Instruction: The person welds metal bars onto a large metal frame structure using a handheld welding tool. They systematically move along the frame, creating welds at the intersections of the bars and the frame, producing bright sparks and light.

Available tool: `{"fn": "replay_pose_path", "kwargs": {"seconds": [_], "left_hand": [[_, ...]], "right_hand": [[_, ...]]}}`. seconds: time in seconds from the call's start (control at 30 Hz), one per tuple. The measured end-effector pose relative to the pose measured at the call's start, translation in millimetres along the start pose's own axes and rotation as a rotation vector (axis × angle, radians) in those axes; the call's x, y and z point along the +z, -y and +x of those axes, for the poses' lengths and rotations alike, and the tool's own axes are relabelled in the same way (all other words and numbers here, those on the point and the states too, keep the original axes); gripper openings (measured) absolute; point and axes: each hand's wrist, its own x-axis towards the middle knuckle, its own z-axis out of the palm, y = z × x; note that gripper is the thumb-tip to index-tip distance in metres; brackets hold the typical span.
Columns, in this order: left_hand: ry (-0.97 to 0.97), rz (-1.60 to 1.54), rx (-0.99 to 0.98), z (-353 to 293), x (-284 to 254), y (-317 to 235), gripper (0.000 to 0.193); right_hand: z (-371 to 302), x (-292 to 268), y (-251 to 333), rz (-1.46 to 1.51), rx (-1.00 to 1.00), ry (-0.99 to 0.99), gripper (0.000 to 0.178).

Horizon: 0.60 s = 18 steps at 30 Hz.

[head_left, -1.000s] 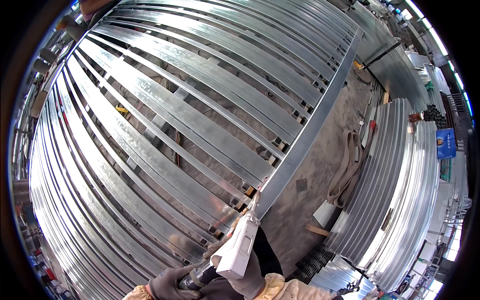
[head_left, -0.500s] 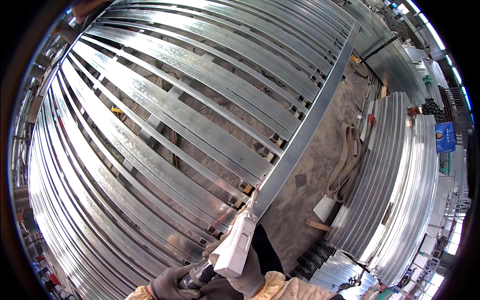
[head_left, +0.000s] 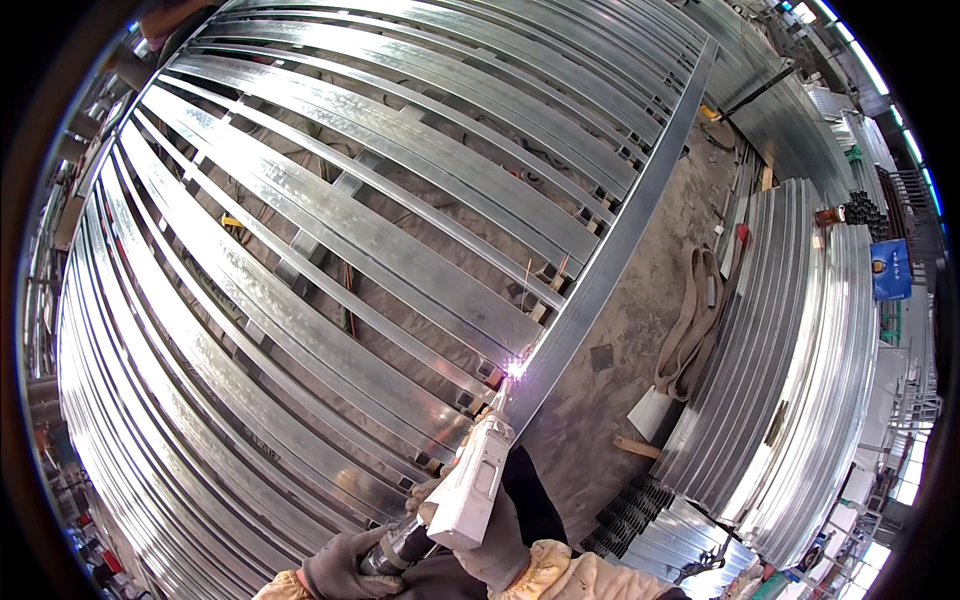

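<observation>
A white handheld welding gun [head_left: 472, 490] points up and away from me, its tip at the corner where flat metal bars [head_left: 490, 315] meet a long crosswise metal rail [head_left: 590, 300]. A bright violet-white spark [head_left: 515, 368] burns at that joint, throwing thin streaks. My right hand [head_left: 497, 553], in a grey glove, is wrapped round the gun's body; part of it is hidden beneath. Behind it, my left hand [head_left: 345, 570], gloved too, grips the dark hose end [head_left: 398, 550] of the gun.
Many parallel bars spread left over the floor [head_left: 600, 420], with cables showing between them. A coiled tan strap [head_left: 690, 325] lies right of the rail. Beyond it stand stacked metal profiles [head_left: 770, 370]. A yellow tool [head_left: 232, 221] shows between bars. Someone's arm [head_left: 165, 18] shows at the far left.
A bright spark with flying streaks has appeared at the gun's tip, where there was none. Both hands keep their grip and have hardly moved.
</observation>
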Motion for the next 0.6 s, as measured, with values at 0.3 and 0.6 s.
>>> {"fn": "replay_pose_path", "kwargs": {"seconds": [0.3, 0.6], "left_hand": [[0.017, -0.021, -0.04, -1.1, 0.1, -7.1, 0.078], [0.003, -0.041, -0.066, -2.8, 0.3, -5.8, 0.071]], "right_hand": [[-1.3, 0.9, 3.0, -0.217, -0.01, -0.006, 0.059], [-1.8, 9.5, 10.0, -0.222, -0.025, -0.075, 0.032]]}}
